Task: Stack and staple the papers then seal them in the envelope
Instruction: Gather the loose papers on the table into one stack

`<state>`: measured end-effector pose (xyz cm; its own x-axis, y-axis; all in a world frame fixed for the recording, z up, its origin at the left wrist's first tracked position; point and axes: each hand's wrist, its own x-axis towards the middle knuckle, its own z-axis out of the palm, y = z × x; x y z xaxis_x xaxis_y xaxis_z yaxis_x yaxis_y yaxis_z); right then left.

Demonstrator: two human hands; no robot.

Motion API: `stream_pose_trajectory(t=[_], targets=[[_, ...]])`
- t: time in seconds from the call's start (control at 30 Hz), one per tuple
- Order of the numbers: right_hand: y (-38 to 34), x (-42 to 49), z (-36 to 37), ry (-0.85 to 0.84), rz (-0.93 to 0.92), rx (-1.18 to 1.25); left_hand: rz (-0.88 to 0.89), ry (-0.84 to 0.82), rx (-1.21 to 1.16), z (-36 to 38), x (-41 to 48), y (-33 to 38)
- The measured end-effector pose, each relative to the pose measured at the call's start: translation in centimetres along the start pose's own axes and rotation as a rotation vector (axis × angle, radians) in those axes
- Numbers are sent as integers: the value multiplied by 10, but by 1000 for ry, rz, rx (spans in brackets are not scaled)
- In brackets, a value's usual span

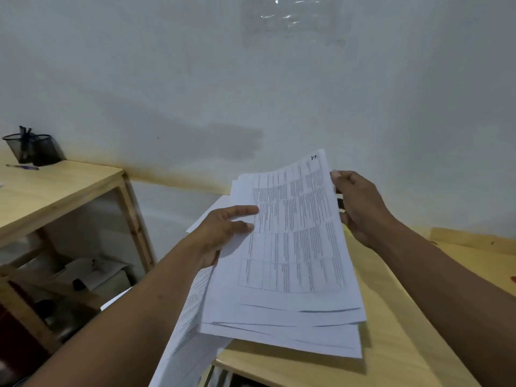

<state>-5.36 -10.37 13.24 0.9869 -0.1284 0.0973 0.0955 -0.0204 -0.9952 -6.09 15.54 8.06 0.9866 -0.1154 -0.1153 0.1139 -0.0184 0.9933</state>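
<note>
Papers (293,247) form a loose, uneven stack held up in both hands above the near part of a pale wooden table (391,344). The top sheet carries a printed grid of small text, and the lower edges of the sheets are fanned out of line with one another. The left hand (223,233) grips the stack's left edge, with two digits lying flat on the top sheet and the rest tucked beneath it. The right hand (360,208) holds the right edge with its fingers curled round it. A small dark thing shows by those fingers, too hidden to tell what it is. More loose sheets (190,325) lie under the held stack and hang over the table's left edge. Well off to the left stands a wooden desk (61,188) with open shelves below it. A black mesh pen holder (30,149) sits on top of it against the white wall (167,79), and a pen (22,167) lies just in front of the holder. High on the wall, a piece of clear plastic film (296,23) is stuck flat
</note>
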Motion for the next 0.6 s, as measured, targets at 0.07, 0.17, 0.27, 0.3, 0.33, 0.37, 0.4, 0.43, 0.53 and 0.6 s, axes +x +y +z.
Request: stream_pose_trajectory(t=[0.07, 0.17, 0.27, 0.3, 0.33, 0.37, 0.4, 0.43, 0.53, 0.6], targets=[[13, -7, 12, -26, 52, -3, -12, 35, 36, -17, -8, -3], [38, -17, 31, -39, 131, -37, -66, 92, 71, -55, -24, -13], [68, -31, 47, -53, 159, -237, -142, 158, 109, -89, -50, -21], [79, -38, 52, -73, 132, -324, -164, 180, 102, -97, -59, -23], [89, -47, 57, -94, 84, -403, -183, 196, 87, -103, -69, -24], [98, -55, 62, -108, 27, -478, -192, 205, 69, -108, -75, -26], [105, -62, 65, -118, -26, -550, -196, 209, 54, -112, -81, -28], [111, -68, 68, -125, -76, -613, -194, 208, 44, -114, -85, -29], [124, -77, 72, -126, -196, -816, -184, 221, 38, -113, -93, -32], [128, -80, 73, -83, -223, -949, -176, 216, 32, -107, -97, -32]])
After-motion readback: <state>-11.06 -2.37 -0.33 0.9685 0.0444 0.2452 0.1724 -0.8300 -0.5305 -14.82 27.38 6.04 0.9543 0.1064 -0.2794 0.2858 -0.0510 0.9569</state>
